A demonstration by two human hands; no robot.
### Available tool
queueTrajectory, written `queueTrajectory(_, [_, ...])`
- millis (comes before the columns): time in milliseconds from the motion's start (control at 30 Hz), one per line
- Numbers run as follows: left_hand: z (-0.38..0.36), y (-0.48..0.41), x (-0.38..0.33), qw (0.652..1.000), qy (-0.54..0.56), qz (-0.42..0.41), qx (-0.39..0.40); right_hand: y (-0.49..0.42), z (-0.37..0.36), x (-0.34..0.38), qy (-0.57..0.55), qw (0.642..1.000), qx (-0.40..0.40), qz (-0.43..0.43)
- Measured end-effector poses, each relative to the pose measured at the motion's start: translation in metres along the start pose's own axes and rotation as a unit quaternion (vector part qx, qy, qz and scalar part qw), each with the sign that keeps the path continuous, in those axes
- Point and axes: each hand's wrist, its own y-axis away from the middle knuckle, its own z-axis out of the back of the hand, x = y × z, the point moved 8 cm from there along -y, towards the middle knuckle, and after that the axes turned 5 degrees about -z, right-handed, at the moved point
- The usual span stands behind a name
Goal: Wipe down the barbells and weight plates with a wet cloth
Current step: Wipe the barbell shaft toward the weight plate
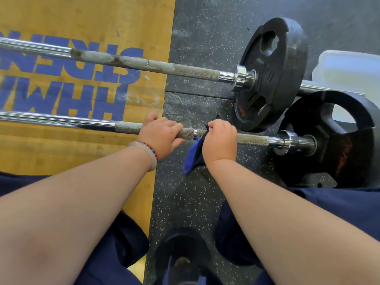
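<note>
Over rubber [195, 192], right hand [221, 140] grips cloth [194, 155] around barbell [253, 139].

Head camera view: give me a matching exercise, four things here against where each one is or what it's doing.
Things: 1 blue cloth; 2 left hand; 3 far barbell; 4 white tub.
States: A beyond the weight plates; B held in the right hand; C touched by neither hand; D gripping the near barbell.
Pairs: 1-B, 2-D, 3-C, 4-A.
</note>
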Motion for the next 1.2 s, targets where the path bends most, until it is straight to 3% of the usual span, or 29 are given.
queueTrajectory(67, [-0.001, 0.000, 0.000, 1.000, 0.003, 0.003, -0.002, 0.004, -0.003, 0.011, 0.004, 1.000, -0.008, 0.027])
queueTrajectory(233, [0.000, 0.000, 0.000, 1.000, -0.002, 0.008, -0.006, 0.029, -0.015, 0.044, -0.001, 0.980, 0.003, 0.201])
queueTrajectory(300, [0.003, 0.000, 0.000, 1.000, 0.011, 0.013, -0.016, 0.013, -0.008, 0.028, 0.041, 0.985, 0.005, 0.170])
queueTrajectory(433, [0.006, 0.001, -0.001, 0.998, 0.035, 0.040, -0.026, -0.006, 0.013, -0.025, 0.002, 1.000, -0.019, -0.017])
queueTrajectory(500, [0.007, 0.000, -0.001, 0.997, 0.048, 0.057, -0.031, 0.005, 0.012, -0.015, -0.025, 0.999, -0.023, -0.001])
queueTrajectory(633, [0.005, -0.002, -0.001, 0.997, 0.042, 0.058, -0.033, 0.028, -0.010, 0.035, -0.021, 0.988, 0.013, 0.151])
queueTrajectory(700, [0.005, -0.003, -0.001, 0.997, 0.042, 0.052, -0.030, 0.028, -0.009, 0.037, -0.028, 0.982, 0.012, 0.184])
queueTrajectory(767, [0.005, -0.005, -0.001, 0.997, 0.053, 0.045, -0.026, 0.020, 0.000, 0.022, -0.011, 0.986, 0.002, 0.165])
queueTrajectory(900, [0.001, -0.002, 0.004, 0.997, 0.070, 0.035, 0.002, 0.005, 0.021, -0.019, -0.005, 0.999, -0.045, 0.019])
queueTrajectory(967, [0.000, -0.001, 0.005, 0.996, 0.082, 0.023, 0.009, 0.013, 0.014, -0.008, -0.023, 0.998, -0.032, 0.039])
queueTrajectory(1067, [0.000, -0.002, 0.003, 0.997, 0.073, -0.001, 0.011, 0.035, -0.007, 0.017, -0.025, 0.989, 0.016, 0.144])
queueTrajectory(1200, [0.000, -0.003, -0.001, 0.998, 0.050, -0.020, 0.024, 0.043, -0.011, 0.000, -0.030, 0.991, 0.029, 0.130])
